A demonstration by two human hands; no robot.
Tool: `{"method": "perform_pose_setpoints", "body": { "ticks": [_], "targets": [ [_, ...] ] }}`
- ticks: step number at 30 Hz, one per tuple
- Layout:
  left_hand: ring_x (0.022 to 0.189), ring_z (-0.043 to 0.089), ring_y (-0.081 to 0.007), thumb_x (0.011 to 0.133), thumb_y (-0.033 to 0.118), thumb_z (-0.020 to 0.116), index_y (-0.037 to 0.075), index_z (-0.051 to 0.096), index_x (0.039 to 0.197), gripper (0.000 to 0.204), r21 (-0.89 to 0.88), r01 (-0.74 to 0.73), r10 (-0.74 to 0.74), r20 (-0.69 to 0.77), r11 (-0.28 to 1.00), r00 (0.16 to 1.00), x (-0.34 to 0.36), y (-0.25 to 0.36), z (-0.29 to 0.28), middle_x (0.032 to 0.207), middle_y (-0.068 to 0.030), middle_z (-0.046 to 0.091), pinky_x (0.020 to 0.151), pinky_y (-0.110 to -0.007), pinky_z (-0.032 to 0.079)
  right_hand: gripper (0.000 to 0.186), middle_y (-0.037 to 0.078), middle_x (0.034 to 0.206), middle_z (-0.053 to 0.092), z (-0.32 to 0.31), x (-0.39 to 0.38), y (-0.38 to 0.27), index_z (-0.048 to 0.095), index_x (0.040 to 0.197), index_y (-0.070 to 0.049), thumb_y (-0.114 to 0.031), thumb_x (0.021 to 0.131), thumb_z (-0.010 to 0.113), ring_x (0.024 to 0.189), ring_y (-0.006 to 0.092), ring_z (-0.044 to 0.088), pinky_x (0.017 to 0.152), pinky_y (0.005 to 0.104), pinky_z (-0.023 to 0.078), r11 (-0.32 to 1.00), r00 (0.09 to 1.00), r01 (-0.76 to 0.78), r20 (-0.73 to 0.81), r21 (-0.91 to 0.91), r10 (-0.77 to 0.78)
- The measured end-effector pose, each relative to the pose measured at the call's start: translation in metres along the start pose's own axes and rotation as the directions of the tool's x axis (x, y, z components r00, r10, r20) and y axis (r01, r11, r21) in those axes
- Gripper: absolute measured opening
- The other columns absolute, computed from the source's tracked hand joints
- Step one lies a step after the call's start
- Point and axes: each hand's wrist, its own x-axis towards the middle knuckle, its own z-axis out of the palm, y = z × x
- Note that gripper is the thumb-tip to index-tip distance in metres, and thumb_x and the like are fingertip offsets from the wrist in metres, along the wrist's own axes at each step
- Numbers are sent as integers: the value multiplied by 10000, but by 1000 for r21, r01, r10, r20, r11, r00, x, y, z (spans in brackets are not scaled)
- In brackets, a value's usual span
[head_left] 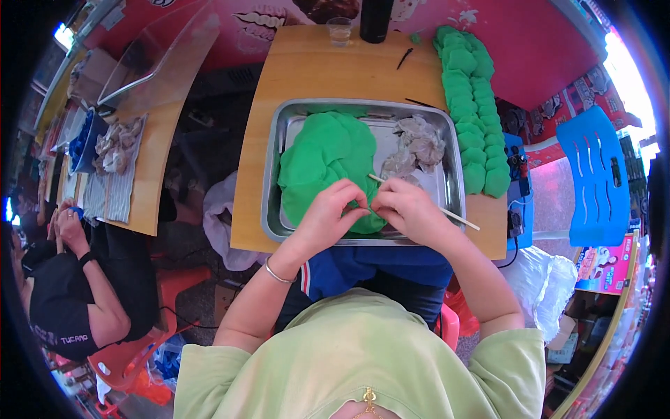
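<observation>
Both my hands meet over the front of a shiny metal tray (269, 202). My left hand (338, 208) is closed in a pinch at the edge of a heap of soft green cloth-like pieces (324, 157); what lies between its fingertips is mostly hidden, though green shows there. Close beside it, my right hand (412, 213) is closed too, its fingertips almost touching the left ones. A thin pale wooden stick (462, 219) passes through the right hand, showing beyond it at both ends. Crumpled, clear-wrapped brownish bundles (424, 143) lie in the tray's right part.
Rows of green puffed bundles (464, 105) line the table's right edge. A clear cup (339, 31) and a dark bottle (375, 21) stand at the back, near small dark sticks (405, 58). A blue chair (593, 174) is at right; another person (84, 279) sits at left.
</observation>
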Motion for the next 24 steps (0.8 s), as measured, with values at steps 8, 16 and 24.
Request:
{"method": "perform_pose_setpoints", "body": {
  "ticks": [8, 16, 24],
  "targets": [
    [824, 544, -133, 814, -22, 608, 24, 539, 898, 119, -179, 83, -80, 23, 980, 997, 3, -8, 7, 883, -35, 548, 659, -243, 452, 145, 127, 827, 583, 7, -3, 1, 594, 892, -61, -96, 762, 648, 760, 308, 599, 671, 389, 489, 998, 997, -54, -57, -35, 52],
    [779, 544, -92, 869, 17, 587, 59, 540, 950, 103, -682, 194, -313, -55, 705, 948, 6, 9, 21, 855, -11, 566, 688, -211, 435, 192, 95, 777, 585, 2, -8, -17, 541, 933, -14, -101, 800, 648, 727, 175, 593, 656, 307, 491, 920, 951, -159, -196, 358, 240],
    [844, 613, -122, 897, 60, 573, 85, 532, 980, 97, -961, 175, -495, 46, 216, 867, -5, 25, 35, 921, -37, 615, 725, -286, 531, 132, 33, 855, 606, -16, -15, -28, 556, 934, 6, -62, 845, 627, 783, 68, 564, 672, 238, 487, 694, 925, -196, -105, 692, 365]
  ]
}}
